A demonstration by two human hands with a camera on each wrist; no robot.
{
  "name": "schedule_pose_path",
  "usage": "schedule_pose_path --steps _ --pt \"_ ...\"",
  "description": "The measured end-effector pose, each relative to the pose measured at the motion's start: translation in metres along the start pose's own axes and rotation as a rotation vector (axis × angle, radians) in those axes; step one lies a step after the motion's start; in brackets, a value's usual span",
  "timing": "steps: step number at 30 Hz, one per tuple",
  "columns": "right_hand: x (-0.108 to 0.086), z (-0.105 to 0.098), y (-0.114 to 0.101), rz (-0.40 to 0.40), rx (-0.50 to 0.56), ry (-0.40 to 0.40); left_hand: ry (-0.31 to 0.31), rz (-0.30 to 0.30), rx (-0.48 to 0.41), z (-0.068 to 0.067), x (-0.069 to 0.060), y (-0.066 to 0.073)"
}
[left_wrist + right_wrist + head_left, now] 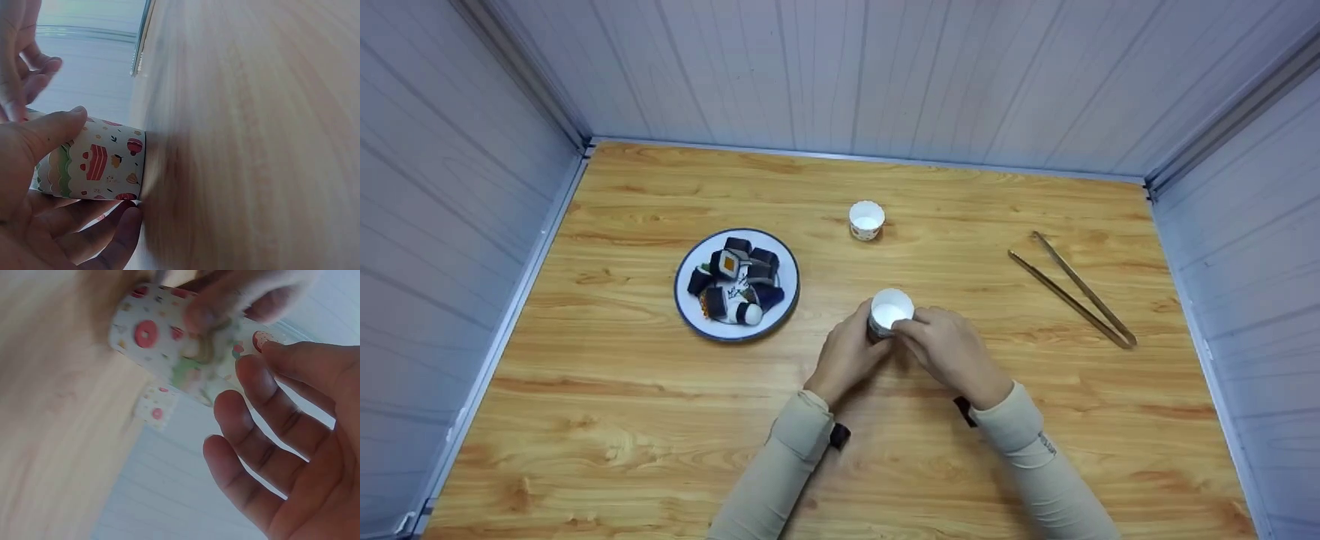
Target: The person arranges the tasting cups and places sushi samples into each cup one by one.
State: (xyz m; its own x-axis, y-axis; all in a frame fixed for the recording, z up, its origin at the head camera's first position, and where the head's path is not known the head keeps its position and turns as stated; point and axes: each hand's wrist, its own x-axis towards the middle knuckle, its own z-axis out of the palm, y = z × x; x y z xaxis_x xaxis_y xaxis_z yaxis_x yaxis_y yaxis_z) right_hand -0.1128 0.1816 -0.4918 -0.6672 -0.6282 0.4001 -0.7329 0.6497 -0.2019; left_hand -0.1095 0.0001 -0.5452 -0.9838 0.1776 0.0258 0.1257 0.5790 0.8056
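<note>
A stack of paper baking cups (101, 163), white with cake and donut prints and scalloped edges, stands on the table in front of me. My left hand (846, 351) grips the stack from the left, its thumb on one side and fingers on the other. With thumb and forefinger, my right hand (954, 354) pinches the rim of the top paper cup (260, 338), which shows a strawberry print. The other right fingers are spread apart. How many cups are nested cannot be told.
A single paper cup (866, 222) stands farther back. At left, a blue-rimmed plate (688, 306) carries several sushi pieces (725, 264). Brass-coloured tongs (1080, 296) lie at right. Pale panels (825, 82) wall the wooden table (607, 420) at the back and both sides.
</note>
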Motion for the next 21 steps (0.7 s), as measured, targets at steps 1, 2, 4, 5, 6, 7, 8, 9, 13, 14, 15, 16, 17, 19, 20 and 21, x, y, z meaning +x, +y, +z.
schedule_pose_path --steps 1,2,4,5,6,7,8,9,13,14,15,16,17,19,20,21 --pt "0.001 -0.004 -0.001 -0.005 0.006 0.012 0.0 0.002 -0.005 0.0 0.0 0.0" --pt "0.003 -0.008 -0.001 -0.01 0.011 0.026 0.0 0.003 -0.008 0.0 0.0 0.0" --pt "0.007 -0.016 0.0 -0.015 0.009 0.061 -0.004 -0.002 -0.015 0.0 0.0 0.0" --pt "0.01 -0.019 0.002 -0.018 0.005 0.078 -0.009 -0.009 -0.018 0.0 0.0 0.0" --pt "0.013 -0.022 0.005 -0.015 0.001 0.088 -0.014 -0.017 -0.021 0.0 0.0 0.0" --pt "0.016 -0.024 0.009 -0.009 -0.005 0.098 -0.016 -0.023 -0.022 0.0 0.001 0.0" --pt "0.019 -0.025 0.014 -0.005 -0.01 0.105 -0.017 -0.03 -0.019 0.0 0.001 0.0" --pt "0.023 -0.026 0.02 0.005 -0.015 0.106 -0.019 -0.038 -0.021 0.0 0.001 0.0" --pt "0.036 -0.023 0.047 0.091 -0.023 0.086 -0.021 -0.04 -0.018 0.0 0.002 0.001" --pt "0.039 -0.021 0.055 0.123 -0.022 0.075 -0.022 -0.04 -0.017 0.001 0.002 0.001" --pt "0.042 -0.018 0.063 0.16 -0.023 0.062 -0.025 -0.039 -0.016 0.001 0.002 0.002" --pt "0.046 -0.014 0.071 0.201 -0.022 0.044 -0.027 -0.04 -0.015 0.001 0.002 0.002" --pt "0.049 -0.011 0.078 0.239 -0.021 0.022 -0.029 -0.041 -0.012 0.001 0.002 0.003" --pt "0.056 -0.001 0.093 0.317 -0.011 -0.03 -0.027 -0.044 -0.011 0.001 0.002 0.003" --pt "0.06 0.003 0.099 0.354 -0.006 -0.057 -0.025 -0.045 -0.012 0.001 0.002 0.003" --pt "0.064 0.007 0.105 0.388 -0.003 -0.083 -0.024 -0.046 -0.013 0.002 0.002 0.003"
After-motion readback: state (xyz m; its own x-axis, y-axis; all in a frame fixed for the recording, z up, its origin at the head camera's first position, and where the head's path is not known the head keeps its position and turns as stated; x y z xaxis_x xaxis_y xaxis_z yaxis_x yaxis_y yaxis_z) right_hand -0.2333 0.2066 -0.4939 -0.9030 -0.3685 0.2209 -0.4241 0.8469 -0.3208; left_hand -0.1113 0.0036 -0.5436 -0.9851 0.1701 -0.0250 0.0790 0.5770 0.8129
